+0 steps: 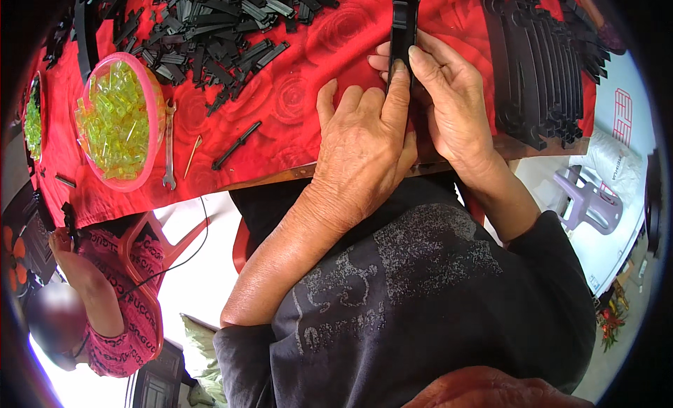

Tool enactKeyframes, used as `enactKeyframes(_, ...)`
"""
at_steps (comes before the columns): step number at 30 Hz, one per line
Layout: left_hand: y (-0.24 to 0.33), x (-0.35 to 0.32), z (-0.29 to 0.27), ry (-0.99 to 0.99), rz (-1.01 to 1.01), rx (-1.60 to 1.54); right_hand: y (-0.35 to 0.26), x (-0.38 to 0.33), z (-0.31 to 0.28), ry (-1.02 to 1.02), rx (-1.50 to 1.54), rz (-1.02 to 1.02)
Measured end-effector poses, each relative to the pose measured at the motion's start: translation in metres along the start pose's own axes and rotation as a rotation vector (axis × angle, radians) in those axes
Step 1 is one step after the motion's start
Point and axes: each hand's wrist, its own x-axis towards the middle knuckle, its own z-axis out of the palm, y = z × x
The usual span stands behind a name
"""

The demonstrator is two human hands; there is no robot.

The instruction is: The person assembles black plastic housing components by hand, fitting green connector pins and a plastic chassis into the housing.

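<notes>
A long, narrow black plastic piece (403,29) with raised side walls stands lengthwise in front of me over the table's near edge. My right hand (459,103) grips it from the right, thumb along its wall and fingers behind it. From the left, my left hand (364,138) presses its index finger into the piece's channel, with the other fingers curled. Whatever lies under that fingertip is hidden. The lower end of the piece disappears between my hands.
On the red tablecloth (294,92) lie a heap of black parts (217,36), a pink-rimmed basket (151,92) of yellow-green clear pieces, a wrench (169,145), a thin stick (193,155) and a dark rod (236,146). Long black strips (536,71) are stacked right. Another person (105,303) sits left.
</notes>
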Motion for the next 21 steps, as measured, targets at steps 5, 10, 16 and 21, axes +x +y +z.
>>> enactKeyframes(5, -0.002, -0.004, -0.006, 0.021, 0.011, -0.01, 0.001, 0.001, 0.002, 0.008, -0.002, -0.01)
enactKeyframes(10, -0.003, -0.016, -0.011, 0.169, -0.043, -0.169, 0.006, 0.004, 0.0, 0.029, 0.096, -0.025)
enactKeyframes(16, -0.005, -0.021, -0.013, 0.183, -0.229, -0.244, 0.005, 0.002, 0.005, 0.028, 0.141, 0.025)
enactKeyframes(21, -0.004, -0.02, -0.006, 0.214, -0.287, -0.377, 0.01, 0.002, -0.003, 0.007, 0.067, -0.002)
